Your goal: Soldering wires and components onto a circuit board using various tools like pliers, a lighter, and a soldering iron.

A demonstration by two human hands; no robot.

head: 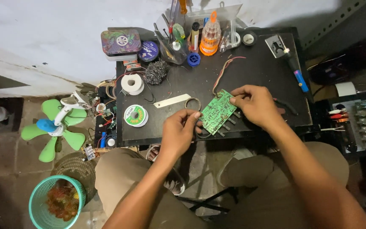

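Knees in tan trousers (128, 178) nearest, spread under the front edge of the black bench (259, 76). Green circuit board (218, 112) held just above that front edge, tilted, solder side up, its row of dark knobs (227, 123) pointing down toward the lap. Right hand (255, 104) pinched closed on the board's upper right corner, thumb and fingers clamped to the edge. Left hand (178, 131) curled shut at the board's lower left edge, fingertips touching it and gripping something thin and dark, too small to make out. Thin brown and red wires (225, 68) trailing from the board's top edge back across the bench.

For a good hold, judging from the grip: keep to the board's edges, off the solder tracks, steady with the right while the left works at the corner, and leave slack in the wires so no joint gets pulled.

Just beyond, a small metal ring (192, 103) and a pale flat strip (172, 101) lying on the bench. Further left, a green-labelled solder reel (135, 115) and a white reel (132, 84). Farther back, a wad of steel wool (156, 71), an orange stacked bit holder (211, 36) and a blue-handled tool (299, 76) at the right. On the floor to the left, a green fan (56, 127) and a teal basket (43, 208).
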